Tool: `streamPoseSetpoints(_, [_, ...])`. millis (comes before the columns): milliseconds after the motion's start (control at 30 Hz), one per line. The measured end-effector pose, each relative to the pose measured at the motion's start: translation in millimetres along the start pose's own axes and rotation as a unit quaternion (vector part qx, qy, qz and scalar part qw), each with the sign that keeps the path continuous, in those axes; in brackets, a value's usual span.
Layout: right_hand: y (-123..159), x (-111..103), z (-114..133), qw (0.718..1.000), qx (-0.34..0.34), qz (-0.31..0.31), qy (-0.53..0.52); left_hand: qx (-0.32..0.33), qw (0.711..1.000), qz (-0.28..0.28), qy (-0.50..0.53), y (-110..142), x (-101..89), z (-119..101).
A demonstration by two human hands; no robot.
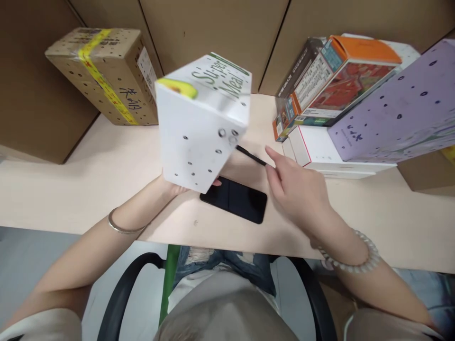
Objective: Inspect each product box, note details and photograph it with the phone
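A white box [199, 137] with green "Super Meal" lettering and an avocado picture is held up tilted over the table. Small dark oval marks dot its faces. My left hand [176, 188] supports it from beneath, and most of those fingers are hidden behind the box. In my right hand [298, 187] is a slim black pen [250, 155], gripped near the thumb and index finger. It points toward the box's lower right edge; whether it touches is unclear. Below the box, a black phone [245, 202] lies flat on the table between my hands.
At back left stands a brown carton [113, 80] with yellow tape. On the right are an orange food box [351, 80], a flat white box [320, 147] and a lilac box [398, 109], all close together. Brown panels [213, 28] bound the pale table [88, 189] behind.
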State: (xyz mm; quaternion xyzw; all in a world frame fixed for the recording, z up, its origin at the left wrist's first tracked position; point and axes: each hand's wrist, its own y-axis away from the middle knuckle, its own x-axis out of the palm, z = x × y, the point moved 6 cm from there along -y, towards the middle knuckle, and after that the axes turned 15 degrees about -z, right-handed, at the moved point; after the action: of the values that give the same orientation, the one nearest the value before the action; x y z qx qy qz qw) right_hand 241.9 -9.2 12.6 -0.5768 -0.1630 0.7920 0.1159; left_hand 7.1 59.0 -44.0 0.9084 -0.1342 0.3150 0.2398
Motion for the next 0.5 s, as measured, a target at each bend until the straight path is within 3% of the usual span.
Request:
streamPoseSetpoints(100, [-3.4, 2.9, -4.5, 0.983, 0.025, 0.043, 0.178, 0.026, 0.998, 0.048, -0.026, 3.3, 9.5, -9.7])
streamPoseSetpoints(333, [-0.1, 22.9, -9.8, 0.958, 0.001, 0.105, 0.267, 0.038, 0.993, 0.109, -0.015, -0.8, 7.4, -13.4])
streamPoseSetpoints(433, [-1.3, 26.0, -11.6, 0.954, 0.003, 0.135, 0.269, 0.047, 0.995, 0.088, -0.012, 3.7, 10.9, -15.8])
streamPoseSetpoints(500, [-1.9, 26.1, -10.6, 0.951, 0.007, 0.149, 0.269, 0.038, 0.998, 0.042, -0.005, 5.8, 13.8, -15.7])
